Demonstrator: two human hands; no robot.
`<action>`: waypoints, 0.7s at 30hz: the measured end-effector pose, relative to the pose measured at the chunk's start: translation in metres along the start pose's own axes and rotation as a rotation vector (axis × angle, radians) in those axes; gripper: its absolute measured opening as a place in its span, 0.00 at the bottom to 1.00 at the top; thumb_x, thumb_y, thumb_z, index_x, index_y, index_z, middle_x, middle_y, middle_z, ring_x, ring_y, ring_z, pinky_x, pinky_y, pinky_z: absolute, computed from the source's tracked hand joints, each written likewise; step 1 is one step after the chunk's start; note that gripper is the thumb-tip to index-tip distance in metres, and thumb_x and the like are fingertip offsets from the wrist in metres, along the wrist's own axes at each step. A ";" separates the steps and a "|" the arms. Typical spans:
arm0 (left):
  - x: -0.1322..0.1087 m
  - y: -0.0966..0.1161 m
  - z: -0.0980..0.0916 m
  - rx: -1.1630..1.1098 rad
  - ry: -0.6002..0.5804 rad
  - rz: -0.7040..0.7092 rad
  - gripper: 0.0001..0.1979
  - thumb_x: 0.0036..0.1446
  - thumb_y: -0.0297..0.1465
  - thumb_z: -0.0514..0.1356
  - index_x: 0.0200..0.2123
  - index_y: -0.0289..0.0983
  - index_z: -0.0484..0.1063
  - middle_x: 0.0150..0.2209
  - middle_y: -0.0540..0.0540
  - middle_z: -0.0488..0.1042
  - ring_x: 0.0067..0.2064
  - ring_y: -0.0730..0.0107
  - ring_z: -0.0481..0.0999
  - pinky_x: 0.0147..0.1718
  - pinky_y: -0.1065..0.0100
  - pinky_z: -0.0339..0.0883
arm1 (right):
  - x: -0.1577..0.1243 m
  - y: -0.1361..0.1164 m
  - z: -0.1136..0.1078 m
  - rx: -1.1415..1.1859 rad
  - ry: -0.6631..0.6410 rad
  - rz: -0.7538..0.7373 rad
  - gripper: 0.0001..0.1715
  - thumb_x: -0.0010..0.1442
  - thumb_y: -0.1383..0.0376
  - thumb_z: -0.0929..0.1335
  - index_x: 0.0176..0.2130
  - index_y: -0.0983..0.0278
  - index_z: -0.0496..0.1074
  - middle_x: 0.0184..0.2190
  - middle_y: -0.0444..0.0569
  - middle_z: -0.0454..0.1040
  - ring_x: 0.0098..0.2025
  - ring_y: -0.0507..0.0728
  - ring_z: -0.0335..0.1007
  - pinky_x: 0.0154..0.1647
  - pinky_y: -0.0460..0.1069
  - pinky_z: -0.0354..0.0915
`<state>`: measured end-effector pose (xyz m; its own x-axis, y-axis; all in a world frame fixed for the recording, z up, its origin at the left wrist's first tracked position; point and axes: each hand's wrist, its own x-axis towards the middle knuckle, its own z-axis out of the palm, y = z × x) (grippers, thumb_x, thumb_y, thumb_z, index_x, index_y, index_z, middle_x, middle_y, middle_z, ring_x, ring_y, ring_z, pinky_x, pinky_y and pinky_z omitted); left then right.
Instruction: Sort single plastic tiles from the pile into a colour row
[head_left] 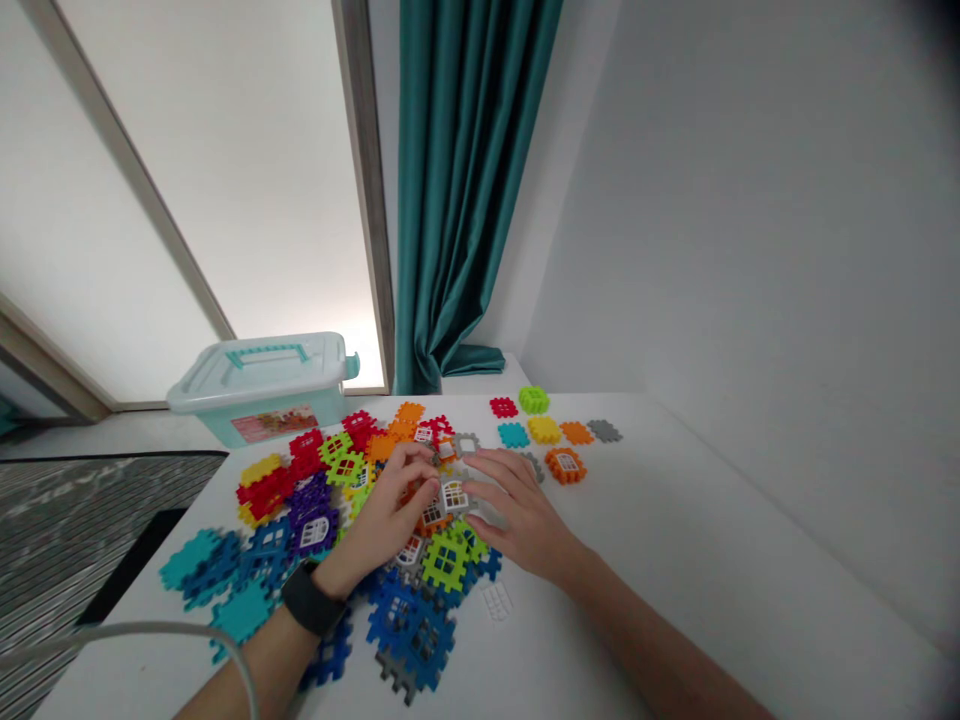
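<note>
My left hand point(386, 510), with a black wristband point(313, 598), curls over a heap of multicoloured waffle-grid plastic tiles point(337, 530), its fingertips among an orange window tile point(431, 515) and its neighbours. My right hand point(517, 510) lies to its right, fingers spread and touching a pale grey tile point(484, 490). Whether my left hand grips a tile is hidden by its fingers. A small white window tile point(454, 495) sits between my hands. Below them, blue tiles point(411, 630) lie stacked.
Beyond the heap, single tiles in red, green, teal, yellow, orange and grey point(604, 430) stand apart on the white table point(675, 520). A lidded teal plastic box point(259, 385) stands at the far edge. A cable point(150, 630) crosses the lower left, above a striped rug point(75, 540).
</note>
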<state>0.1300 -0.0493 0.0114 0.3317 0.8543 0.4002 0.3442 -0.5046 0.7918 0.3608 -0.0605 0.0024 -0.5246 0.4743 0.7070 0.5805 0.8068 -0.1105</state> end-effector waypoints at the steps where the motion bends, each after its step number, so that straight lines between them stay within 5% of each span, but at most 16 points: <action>1: 0.000 0.000 0.000 -0.006 -0.009 0.002 0.10 0.69 0.34 0.54 0.36 0.40 0.73 0.51 0.42 0.68 0.55 0.60 0.71 0.60 0.56 0.64 | -0.001 0.000 0.000 0.010 -0.007 -0.001 0.19 0.63 0.68 0.70 0.54 0.59 0.69 0.58 0.54 0.74 0.65 0.64 0.63 0.67 0.65 0.60; 7: -0.003 0.000 0.002 0.188 0.027 0.098 0.06 0.67 0.33 0.56 0.42 0.40 0.72 0.51 0.40 0.69 0.55 0.57 0.71 0.57 0.54 0.67 | -0.004 0.004 0.002 0.062 0.003 0.041 0.23 0.61 0.67 0.71 0.55 0.59 0.68 0.56 0.54 0.75 0.64 0.65 0.64 0.66 0.66 0.61; 12: -0.006 -0.003 0.000 0.505 0.034 0.301 0.24 0.59 0.38 0.65 0.56 0.39 0.67 0.57 0.36 0.67 0.57 0.48 0.70 0.55 0.47 0.67 | -0.005 0.008 0.003 0.073 0.042 0.070 0.23 0.61 0.66 0.72 0.54 0.59 0.68 0.55 0.54 0.75 0.63 0.65 0.65 0.63 0.66 0.64; 21: -0.003 -0.003 -0.004 0.647 0.084 0.413 0.22 0.61 0.37 0.65 0.57 0.40 0.68 0.62 0.35 0.64 0.64 0.44 0.63 0.61 0.43 0.64 | -0.004 0.009 0.001 0.059 0.022 0.059 0.19 0.64 0.67 0.70 0.55 0.60 0.68 0.56 0.54 0.75 0.61 0.63 0.67 0.62 0.64 0.66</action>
<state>0.1247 -0.0496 0.0093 0.4858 0.5748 0.6585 0.6610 -0.7345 0.1535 0.3673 -0.0542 -0.0022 -0.4760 0.5146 0.7132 0.5724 0.7969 -0.1930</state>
